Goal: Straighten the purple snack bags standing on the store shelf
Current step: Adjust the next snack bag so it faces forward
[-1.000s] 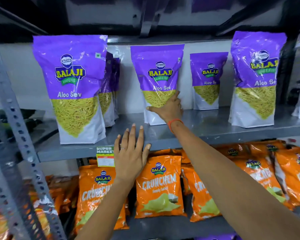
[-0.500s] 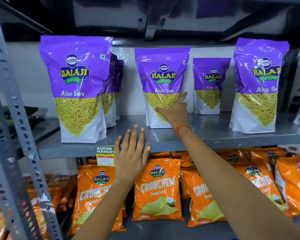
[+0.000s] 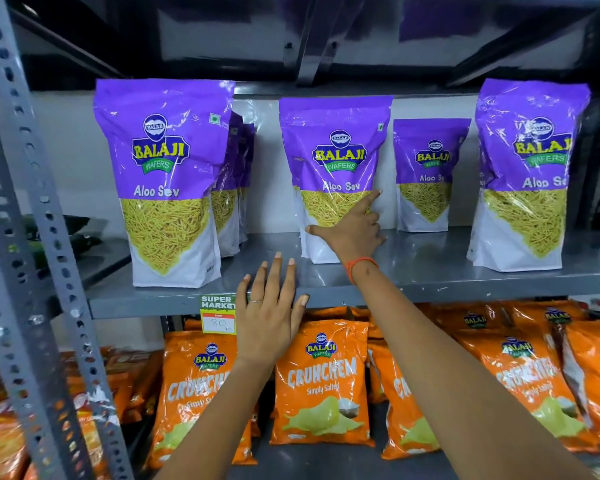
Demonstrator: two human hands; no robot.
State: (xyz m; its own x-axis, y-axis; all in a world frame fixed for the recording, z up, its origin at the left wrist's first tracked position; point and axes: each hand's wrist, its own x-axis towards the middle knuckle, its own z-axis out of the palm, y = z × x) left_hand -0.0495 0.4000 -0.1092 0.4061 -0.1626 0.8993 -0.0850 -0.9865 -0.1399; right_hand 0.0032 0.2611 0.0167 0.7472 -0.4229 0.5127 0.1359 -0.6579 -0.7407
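Purple Aloo Sev snack bags stand upright on the grey metal shelf (image 3: 430,271). A large front-left bag (image 3: 167,174) has more bags (image 3: 238,174) lined up behind it. The middle bag (image 3: 333,157) stands further back. My right hand (image 3: 352,230) rests spread against its lower right front, forefinger up along its edge, thumb out to the left. A smaller-looking bag (image 3: 430,174) stands at the back wall, and a right bag (image 3: 527,174) near the front. My left hand (image 3: 269,306) hovers open, fingers up, at the shelf's front edge, touching no bag.
A perforated grey upright (image 3: 32,254) runs down the left. A price tag (image 3: 218,314) hangs on the shelf edge beside my left hand. Orange Crunchem bags (image 3: 321,386) fill the shelf below. The underside of another shelf (image 3: 326,46) lies close above the purple bags.
My right hand shifted from the middle bag's lower front toward its right edge, with the forefinger stretched up. The left hand has stayed at the shelf edge. The camera moved closer.
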